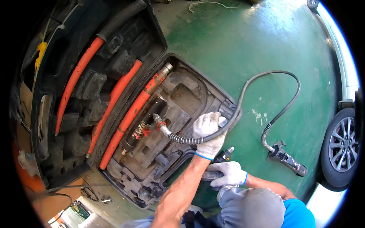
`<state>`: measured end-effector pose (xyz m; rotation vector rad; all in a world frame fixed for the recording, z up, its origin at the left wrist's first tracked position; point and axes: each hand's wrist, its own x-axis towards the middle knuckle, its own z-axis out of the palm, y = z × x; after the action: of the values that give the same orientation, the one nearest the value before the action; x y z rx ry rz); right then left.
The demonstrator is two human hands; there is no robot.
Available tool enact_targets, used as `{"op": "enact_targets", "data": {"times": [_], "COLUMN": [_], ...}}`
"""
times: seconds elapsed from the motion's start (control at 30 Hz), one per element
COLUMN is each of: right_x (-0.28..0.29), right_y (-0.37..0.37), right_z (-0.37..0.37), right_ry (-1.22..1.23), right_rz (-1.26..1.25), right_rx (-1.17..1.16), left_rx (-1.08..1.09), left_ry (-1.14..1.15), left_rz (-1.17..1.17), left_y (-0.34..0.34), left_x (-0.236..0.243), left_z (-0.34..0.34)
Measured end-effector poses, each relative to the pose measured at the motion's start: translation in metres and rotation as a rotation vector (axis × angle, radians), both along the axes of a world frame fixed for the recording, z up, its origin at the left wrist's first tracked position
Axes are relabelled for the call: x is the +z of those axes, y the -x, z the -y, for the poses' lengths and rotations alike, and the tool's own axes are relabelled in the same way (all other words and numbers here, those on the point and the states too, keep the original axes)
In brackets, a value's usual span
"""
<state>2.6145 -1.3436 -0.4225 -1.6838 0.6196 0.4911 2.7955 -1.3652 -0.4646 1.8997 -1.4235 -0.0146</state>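
My left hand (210,131), in a white work glove, is closed at the right edge of an open black tool case (218,91). A round silver end shows beside its fingers; the rest of that thing is hidden. A black hydraulic hose (247,85) crosses over this hand. One end joins a black hydraulic cylinder (131,140) in the case; the other loops to a dark metal tool head (291,161) on the floor. My right hand (230,174), also gloved, is wrapped round a dark ribbed handle (211,175). Next to it is a black part with a metal tip (227,152).
A red extension tube (127,119) lies in the case. More red bars (81,68) sit in its raised lid (70,121). The floor (213,41) is green. At the right stands a car with its wheel (342,144); my grey-clad knee (262,209) is near.
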Motion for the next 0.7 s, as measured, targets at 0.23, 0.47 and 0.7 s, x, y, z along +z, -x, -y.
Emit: {"op": "enact_targets", "data": {"times": [0.23,0.47,0.7], "right_x": [-0.020,-0.028,-0.015], "right_y": [0.019,0.030,0.039], "right_z": [0.004,0.018,0.018], "right_ry": [-0.448,-0.956,-0.961], "right_rz": [0.081,0.103,0.122], "right_rx": [-0.292,-0.409,-0.712], "left_rx": [0.117,0.125,0.083], "left_ry": [0.014,-0.060,-0.158], "left_rz": [-0.491,-1.504,-1.898], "left_y": [0.017,0.002,-0.034], "left_x": [0.012,0.061,0.033], "left_z": [-0.040,-0.077,-0.124]}}
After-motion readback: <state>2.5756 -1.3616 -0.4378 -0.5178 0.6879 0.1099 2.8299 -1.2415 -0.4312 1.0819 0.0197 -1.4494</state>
